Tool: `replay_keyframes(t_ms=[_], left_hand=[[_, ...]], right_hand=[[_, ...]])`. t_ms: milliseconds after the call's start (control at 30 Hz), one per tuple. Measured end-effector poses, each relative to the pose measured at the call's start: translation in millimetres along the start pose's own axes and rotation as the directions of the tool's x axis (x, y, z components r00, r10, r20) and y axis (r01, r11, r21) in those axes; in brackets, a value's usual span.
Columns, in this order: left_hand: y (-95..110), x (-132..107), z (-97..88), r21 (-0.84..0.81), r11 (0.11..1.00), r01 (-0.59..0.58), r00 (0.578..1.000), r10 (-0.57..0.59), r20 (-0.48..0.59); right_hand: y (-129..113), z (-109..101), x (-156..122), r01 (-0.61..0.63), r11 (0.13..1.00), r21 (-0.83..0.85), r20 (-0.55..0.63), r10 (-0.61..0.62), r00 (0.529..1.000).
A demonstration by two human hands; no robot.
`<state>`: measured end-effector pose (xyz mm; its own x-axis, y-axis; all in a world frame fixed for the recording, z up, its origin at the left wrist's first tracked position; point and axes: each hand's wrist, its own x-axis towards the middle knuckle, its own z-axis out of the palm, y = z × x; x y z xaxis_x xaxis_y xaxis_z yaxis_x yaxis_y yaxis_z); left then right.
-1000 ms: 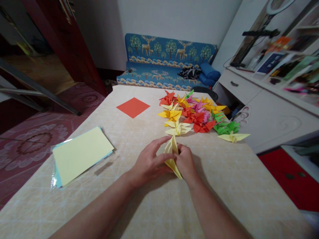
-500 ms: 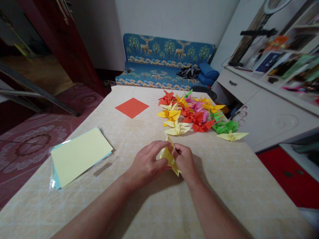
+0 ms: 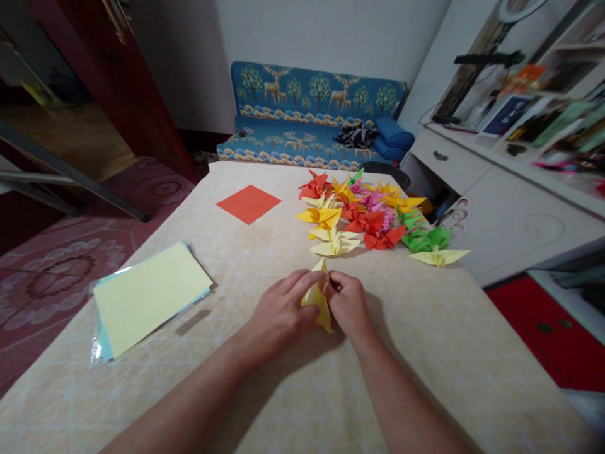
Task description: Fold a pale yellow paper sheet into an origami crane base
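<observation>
Head view: a yellow paper fold [image 3: 318, 297], creased and pointed, is pinched between the left hand [image 3: 278, 312] and right hand [image 3: 347, 304] at the middle of the table [image 3: 425, 353]. Its long axis runs near to far, one tip pointing far, the other near and slightly right. Its middle is hidden by fingers. Glossy sheets [image 3: 149, 296] lie left; folded cranes [image 3: 368, 217] are heaped far right; a red square [image 3: 248, 203] lies flat.

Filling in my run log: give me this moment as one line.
left hand: pinching yellow folded paper | right hand: pinching same paper | beyond: pile of paper cranes, red paper square
</observation>
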<state>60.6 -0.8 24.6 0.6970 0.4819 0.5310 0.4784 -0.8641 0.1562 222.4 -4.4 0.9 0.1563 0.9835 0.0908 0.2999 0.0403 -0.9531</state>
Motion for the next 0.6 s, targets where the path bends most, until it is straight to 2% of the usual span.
replay_keyframes(t_ms=[67, 167, 333, 467, 600], left_hand=[[-6, -3, -3.2, -0.009, 0.999, 0.05, 0.997, -0.051, -0.06], [-17, -7, -7.5, -0.1, 0.976, 0.193, 0.971, -0.205, -0.122], [-28, -10, -5.3, -0.357, 0.89, 0.284, 0.942, -0.328, -0.068], [-28, -10, -3.4, -0.386, 0.877, 0.286, 0.949, -0.315, -0.012], [-24, -10, -5.1, -0.216, 0.952, 0.217, 0.976, -0.213, 0.041]], right_hand=[[0, 0, 1, -0.029, 1.0, 0.005, -0.006, 0.029, 1.0], [-1, 0, 2, -0.073, 0.997, 0.028, 0.003, 0.073, 0.997], [-4, 2, 1, -0.045, 0.997, 0.064, 0.046, 0.042, 0.998], [-6, 2, 0, 0.012, 1.0, -0.007, 0.006, -0.012, 1.0], [-7, 2, 0, 0.007, 1.0, -0.011, -0.061, -0.007, 0.998]])
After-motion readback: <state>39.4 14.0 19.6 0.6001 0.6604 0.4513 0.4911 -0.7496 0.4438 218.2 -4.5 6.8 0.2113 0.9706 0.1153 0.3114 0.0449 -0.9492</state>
